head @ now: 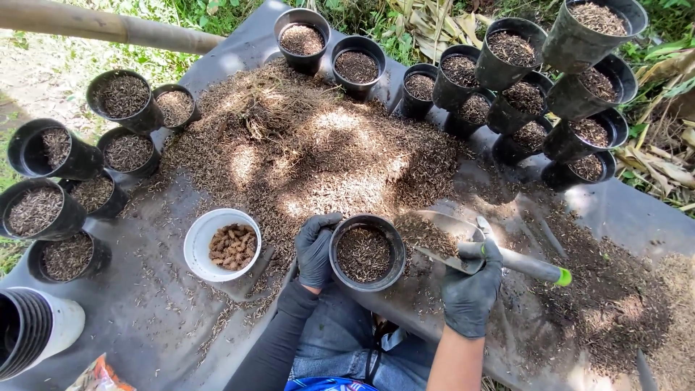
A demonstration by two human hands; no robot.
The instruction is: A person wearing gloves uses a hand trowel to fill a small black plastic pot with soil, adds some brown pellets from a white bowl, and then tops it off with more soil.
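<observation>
My left hand [316,250], in a black glove, grips the left rim of a black plastic pot [366,253] that is nearly full of brown husk mix. My right hand [472,288], also gloved, holds a metal trowel [441,242] by its handle. The trowel's blade carries a load of husk mix and lies against the pot's right rim. Beyond the pot, a big heap of the same husk mix [311,152] is spread over a grey sheet [145,318].
A white bowl [198,246] of brown lumps sits left of the pot. Filled black pots stand in groups at the left [123,98], the back [357,66] and the right [572,94]. A stack of empty pots [29,337] lies at bottom left. Grass and dry leaves surround the sheet.
</observation>
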